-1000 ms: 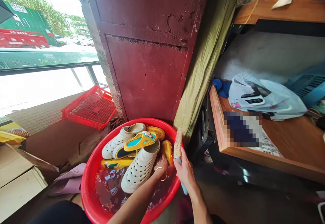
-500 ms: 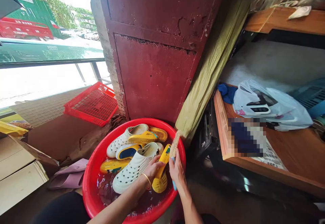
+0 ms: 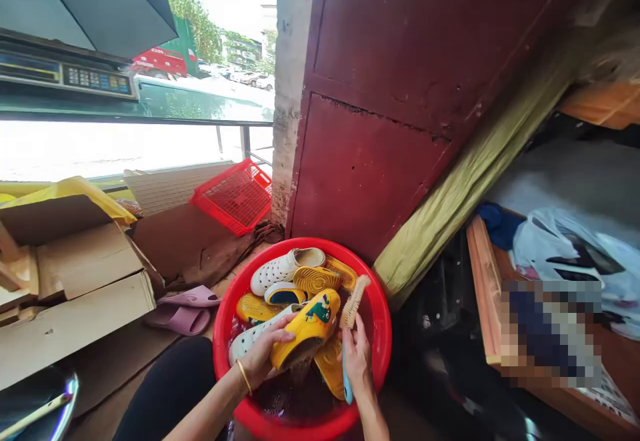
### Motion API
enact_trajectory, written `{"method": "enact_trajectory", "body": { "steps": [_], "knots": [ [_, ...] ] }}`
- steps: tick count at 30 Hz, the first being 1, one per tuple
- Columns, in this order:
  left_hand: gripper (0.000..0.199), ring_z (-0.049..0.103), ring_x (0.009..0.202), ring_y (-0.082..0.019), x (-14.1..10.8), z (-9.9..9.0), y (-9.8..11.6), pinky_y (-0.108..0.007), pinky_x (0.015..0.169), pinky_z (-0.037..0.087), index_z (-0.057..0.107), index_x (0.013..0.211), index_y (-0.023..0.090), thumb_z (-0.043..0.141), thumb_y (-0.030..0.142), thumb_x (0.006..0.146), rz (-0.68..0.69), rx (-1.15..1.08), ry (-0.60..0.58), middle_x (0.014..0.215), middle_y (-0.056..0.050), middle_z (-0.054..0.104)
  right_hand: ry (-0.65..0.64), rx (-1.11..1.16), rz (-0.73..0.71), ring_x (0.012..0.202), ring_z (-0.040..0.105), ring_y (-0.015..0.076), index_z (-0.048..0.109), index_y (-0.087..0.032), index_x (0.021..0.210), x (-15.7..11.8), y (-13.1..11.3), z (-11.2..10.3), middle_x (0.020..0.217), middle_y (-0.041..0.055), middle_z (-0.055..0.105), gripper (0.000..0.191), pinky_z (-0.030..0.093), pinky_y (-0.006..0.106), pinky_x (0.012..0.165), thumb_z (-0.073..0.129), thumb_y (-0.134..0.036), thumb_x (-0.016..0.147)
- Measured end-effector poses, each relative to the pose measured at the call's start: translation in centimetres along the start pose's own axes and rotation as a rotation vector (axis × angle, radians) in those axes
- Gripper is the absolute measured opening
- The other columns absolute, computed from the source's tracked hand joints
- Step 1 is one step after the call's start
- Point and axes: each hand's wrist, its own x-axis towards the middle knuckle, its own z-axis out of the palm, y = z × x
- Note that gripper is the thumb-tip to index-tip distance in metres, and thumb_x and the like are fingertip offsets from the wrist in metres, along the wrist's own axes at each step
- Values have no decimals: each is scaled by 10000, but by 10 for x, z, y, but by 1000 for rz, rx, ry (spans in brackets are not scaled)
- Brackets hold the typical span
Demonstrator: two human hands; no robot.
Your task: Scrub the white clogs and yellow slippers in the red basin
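My left hand (image 3: 265, 354) grips a yellow slipper (image 3: 313, 324) with a green cartoon figure on its toe, raised above a red basin (image 3: 384, 334). In my right hand (image 3: 357, 354) is a scrub brush (image 3: 354, 301) with pale bristles and a blue handle, held upright at the basin's right side, apart from the slipper. Dark water (image 3: 300, 404) lies in the basin. Around the slipper are a white clog (image 3: 274, 271), another white clog (image 3: 247, 344) partly hidden by my left hand, and several yellow shoes.
Pink slippers (image 3: 185, 314) lie left of the basin, near cardboard boxes (image 3: 85, 267). A red crate (image 3: 235, 194) leans behind. A maroon door (image 3: 370, 161) and a green cloth (image 3: 440, 234) stand beyond the basin. A wooden shelf (image 3: 483, 287) with plastic bags is at the right.
The view has swung left. A yellow slipper with the cartoon figure is now lifted and tilted in my left hand, above the white clog. My right hand still holds the brush.
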Motion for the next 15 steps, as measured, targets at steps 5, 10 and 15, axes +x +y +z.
{"method": "enact_trajectory", "body": {
  "steps": [5, 10, 15],
  "knots": [
    [756, 678, 1153, -328, 13, -10, -16, -413, 945, 551, 602, 1350, 227, 658, 316, 602, 129, -73, 84, 1238, -80, 736, 26, -138, -160, 1023, 732, 299, 414, -141, 1557, -40, -23, 18, 1298, 207, 677, 627, 623, 380, 798, 272, -484, 1052],
    [766, 697, 1069, -304, 35, -19, -45, -394, 882, 564, 573, 1361, 177, 694, 404, 640, 164, -93, 199, 1219, -114, 733, -145, -388, -345, 1163, 679, 276, 474, -212, 1541, -73, -32, 34, 1271, 160, 694, 537, 550, 367, 983, 342, -230, 1021],
    [786, 692, 1066, -286, 48, -26, -64, -356, 906, 550, 580, 1341, 187, 773, 403, 611, 159, -76, 175, 1218, -103, 735, -224, -622, -236, 1085, 707, 249, 465, -290, 1545, -46, -31, 36, 1211, 121, 724, 550, 547, 329, 931, 381, -183, 1012]
  ]
}}
